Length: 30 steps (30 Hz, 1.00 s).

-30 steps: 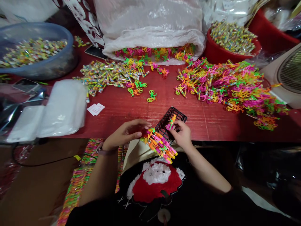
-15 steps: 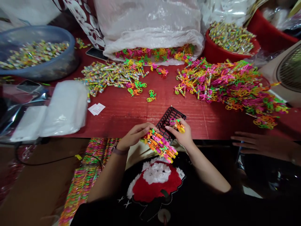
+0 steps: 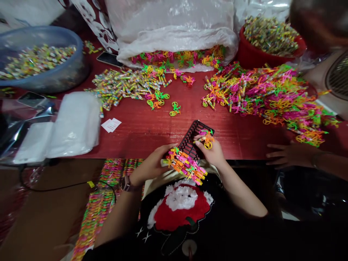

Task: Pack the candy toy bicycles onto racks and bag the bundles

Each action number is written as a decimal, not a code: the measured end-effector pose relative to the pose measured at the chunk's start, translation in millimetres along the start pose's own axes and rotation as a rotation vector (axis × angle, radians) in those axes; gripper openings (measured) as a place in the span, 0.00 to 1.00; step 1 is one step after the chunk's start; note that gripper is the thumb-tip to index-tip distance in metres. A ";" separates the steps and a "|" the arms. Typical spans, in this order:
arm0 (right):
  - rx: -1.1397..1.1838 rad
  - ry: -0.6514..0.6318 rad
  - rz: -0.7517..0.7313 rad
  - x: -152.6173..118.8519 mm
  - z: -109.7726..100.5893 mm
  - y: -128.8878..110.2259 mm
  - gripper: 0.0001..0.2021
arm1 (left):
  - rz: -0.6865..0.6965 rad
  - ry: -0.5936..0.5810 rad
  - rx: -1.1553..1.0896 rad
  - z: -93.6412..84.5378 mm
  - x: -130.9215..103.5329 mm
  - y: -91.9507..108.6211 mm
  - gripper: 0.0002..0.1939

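Far out beyond the left hand [image 3: 153, 164], a blue basin [image 3: 63, 78] with small wrapped sticks inside. Nearer on that side, a stack of clear bags [image 3: 76, 123] lying flat on the red table [image 3: 146, 136]. Below the left forearm, strips of packed bright toys [image 3: 91, 214]. Between the bags and the left hand, farther out than its fingers, white cards [image 3: 111, 125] overlapping. Straight out past the cards, a heap of wrapped sticks [image 3: 126, 85].

At the left hand, palm turned inward and fingers curved at the left end of a bundle of bright plastic toys [image 3: 187, 167]; fingertips partly hidden, so no telling how firm the hold. Just right of the left hand, that bundle, tilted down toward the body and resting against a black basket [image 3: 189, 139]. Farther out from both hands, a few loose toy bikes [image 3: 174, 108], then a big white bag [image 3: 174, 38] open toward the table, full of more.

At the right hand [image 3: 214, 152], thumb and fingers pinching a few toy bikes with a stick [image 3: 207, 139] over the basket's right side. Out and right of it, a large bright heap [image 3: 272, 94], with a red tub [image 3: 244, 52] behind and a fan [image 3: 337, 74] beyond. Well right of the right hand, another person's hand [image 3: 289, 156], fingers spread at the table's edge.
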State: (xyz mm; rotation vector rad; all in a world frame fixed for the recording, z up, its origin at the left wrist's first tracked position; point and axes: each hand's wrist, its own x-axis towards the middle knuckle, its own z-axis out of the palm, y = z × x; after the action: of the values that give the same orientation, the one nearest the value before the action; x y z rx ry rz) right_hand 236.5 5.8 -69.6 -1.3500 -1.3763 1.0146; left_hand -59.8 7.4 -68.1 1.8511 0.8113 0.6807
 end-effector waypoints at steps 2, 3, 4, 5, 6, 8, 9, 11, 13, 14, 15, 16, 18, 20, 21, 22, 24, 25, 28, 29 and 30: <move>0.025 -0.004 -0.006 3.0 -1.1 -2.9 0.17 | -0.058 0.082 -0.025 3.0 6.9 -1.2 0.34; 0.043 -0.030 -0.010 3.4 -2.7 -4.3 0.17 | -0.097 0.131 -0.057 3.8 10.5 -2.8 0.34; 0.058 -0.072 -0.016 3.1 -4.6 -5.7 0.17 | -0.134 0.189 -0.091 4.2 14.0 -4.8 0.35; 0.068 -0.121 -0.024 1.9 -6.3 -7.1 0.16 | -0.165 0.251 -0.123 4.1 17.4 -7.3 0.37; 0.071 -0.171 -0.035 0.1 -7.2 -8.6 0.15 | -0.184 0.308 -0.146 3.8 20.5 -9.8 0.40; 0.047 -0.242 -0.056 -4.7 -5.8 -11.4 0.13 | -0.202 0.395 -0.154 2.6 26.0 -14.4 0.42; 0.026 -0.262 -0.066 -7.0 -3.2 -12.5 0.12 | -0.205 0.416 -0.137 2.2 28.4 -16.1 0.41; -0.025 -0.285 -0.097 -10.7 4.6 -13.6 0.11 | -0.210 0.417 -0.079 2.0 32.3 -17.7 0.39; -0.089 -0.301 -0.172 -12.2 13.1 -12.7 0.10 | -0.218 0.414 -0.025 2.9 35.0 -17.5 0.38; -0.117 -0.307 -0.221 -12.2 16.6 -11.7 0.10 | -0.222 0.415 -0.009 3.6 36.0 -17.2 0.37; -0.146 -0.310 -0.271 -12.0 19.3 -10.5 0.09 | -0.227 0.418 0.003 4.2 36.8 -17.1 0.37; -0.175 -0.308 -0.317 -11.6 21.1 -9.5 0.09 | -0.231 0.420 0.009 4.6 37.2 -17.4 0.36; -0.234 -0.293 -0.378 -11.2 22.7 -8.6 0.07 | -0.231 0.414 -0.008 3.8 37.1 -18.6 0.36; -0.304 -0.288 -0.411 -11.6 23.2 -9.9 0.04 | -0.207 0.385 -0.076 0.7 35.3 -18.2 0.36; -0.338 -0.287 -0.427 -12.0 23.5 -11.2 0.04 | -0.186 0.386 -0.115 -1.7 33.9 -15.8 0.36; -0.369 -0.289 -0.445 -12.6 24.0 -12.7 0.04 | -0.161 0.419 -0.137 -4.2 32.2 -11.2 0.35; -0.416 -0.289 -0.479 -13.6 25.5 -15.6 0.06 | -0.102 0.577 -0.096 -8.4 29.2 6.8 0.31; -0.430 -0.286 -0.492 -14.0 26.5 -16.6 0.07 | -0.068 0.692 -0.024 -9.2 28.6 19.9 0.28; -0.454 -0.286 -0.497 -15.2 29.3 -17.2 0.08 | 0.082 0.664 0.217 -4.7 34.2 67.0 0.23; -0.459 -0.286 -0.494 -15.6 30.1 -16.9 0.08 | 0.126 0.510 0.324 -1.4 39.0 81.1 0.23; -0.463 -0.287 -0.488 -16.1 31.0 -16.5 0.10 | 0.157 0.348 0.430 2.3 45.1 92.6 0.22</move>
State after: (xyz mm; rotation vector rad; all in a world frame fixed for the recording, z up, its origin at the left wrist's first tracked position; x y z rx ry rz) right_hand 202.0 -9.8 -61.8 -1.1155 -2.1267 0.5893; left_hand -8.2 12.4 20.9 2.2334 1.1115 1.0080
